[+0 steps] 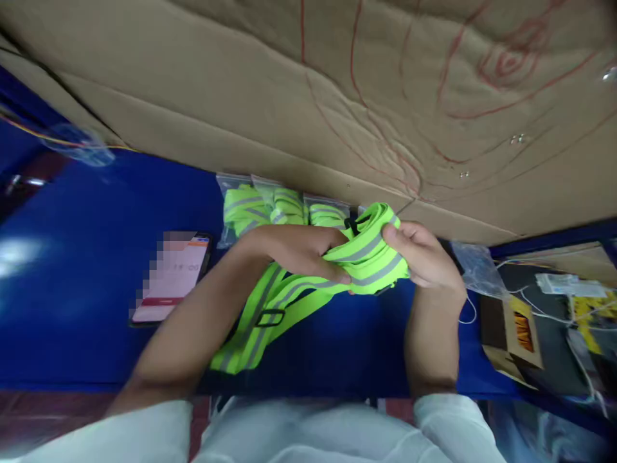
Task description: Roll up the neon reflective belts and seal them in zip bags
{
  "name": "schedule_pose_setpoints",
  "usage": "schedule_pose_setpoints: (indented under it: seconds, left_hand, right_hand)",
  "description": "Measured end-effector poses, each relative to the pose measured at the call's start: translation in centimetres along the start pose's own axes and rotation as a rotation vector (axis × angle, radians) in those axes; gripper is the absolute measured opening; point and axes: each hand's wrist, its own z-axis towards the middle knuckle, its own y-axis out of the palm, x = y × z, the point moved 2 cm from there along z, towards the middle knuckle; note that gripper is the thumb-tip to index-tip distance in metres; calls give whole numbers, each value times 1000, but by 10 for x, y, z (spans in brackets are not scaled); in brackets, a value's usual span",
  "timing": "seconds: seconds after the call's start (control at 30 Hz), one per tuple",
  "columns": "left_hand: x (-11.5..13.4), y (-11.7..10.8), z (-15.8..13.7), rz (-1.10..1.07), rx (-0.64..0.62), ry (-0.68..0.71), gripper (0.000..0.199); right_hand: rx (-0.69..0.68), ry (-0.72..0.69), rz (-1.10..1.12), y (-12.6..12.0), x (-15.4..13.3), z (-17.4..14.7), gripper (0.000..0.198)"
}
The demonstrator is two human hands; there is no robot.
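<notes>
A neon-yellow reflective strap [371,254] with grey stripes is gathered in loops between both my hands above the blue table. My left hand [308,251] grips the left side of the bundle, fingers wrapped round it. On its other side my right hand [419,251] pinches the loops, thumb on top. A loose length of the strap hangs down to the left under my left forearm, with a black slide buckle [270,317] on it. Behind my hands lie several clear plastic bags, one a bag of folded yellow straps [245,204], partly hidden by my left hand.
A phone [173,276] lies on the blue table [96,257] at left. Brown cardboard [216,96] with red lines stands along the back. At right are an empty-looking plastic bag [477,267], a small brown box [513,334] and white cables [581,360].
</notes>
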Motion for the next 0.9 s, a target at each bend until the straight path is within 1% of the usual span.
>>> schedule_pose_setpoints:
  seconds: [0.1, 0.17, 0.27, 0.3, 0.33, 0.37, 0.43, 0.47, 0.5, 0.53, 0.6, 0.67, 0.73, 0.83, 0.9]
  left_hand:
    - [3, 2, -4, 4, 49, 5, 19]
    - [4, 2, -5, 2, 78, 0, 20]
    - [2, -1, -6, 9, 119, -33, 20]
    - [1, -1, -6, 16, 139, -45, 21]
    - [0, -2, -5, 28, 162, -50, 21]
    - [-1, -2, -5, 47, 188, -48, 21]
    - [-3, -1, -3, 95, 249, -32, 21]
    - [-3, -1, -2, 110, 273, -17, 21]
    - [-3, 0, -1, 115, 293, -5, 20]
    - [-4, 0, 0, 110, 307, 4, 19]
    - [-6, 0, 1, 83, 317, -7, 20]
    - [-9, 0, 2, 70, 315, -50, 25]
    - [-11, 0, 2, 73, 309, -79, 31]
    - [-13, 0, 1, 102, 278, -108, 31]
    - [-15, 0, 0, 146, 252, -178, 29]
  right_hand:
    - [50, -102, -49, 0, 3, 11, 53]
    - [147, -243, -162, 0, 2, 13, 50]
    - [319, -507, -472, 1, -5, 6, 38]
    - [331, -569, -593, 4, -8, 1, 37]
    - [309, -604, -710, 8, -9, -3, 41]
    - [266, -611, -813, 12, -10, -6, 49]
    - [200, -570, -957, 20, -9, -10, 72]
    - [201, -546, -996, 23, -8, -11, 82]
    - [222, -532, -1015, 26, -6, -10, 87]
    - [250, -533, -1018, 27, -5, -9, 86]
    - [280, -557, -991, 28, -4, -5, 75]
    - [294, -577, -956, 27, -5, -3, 63]
    - [301, -590, -940, 25, -6, -2, 57]
    - [282, -611, -962, 24, -6, -1, 62]
    - [275, -607, -983, 24, -3, -1, 66]
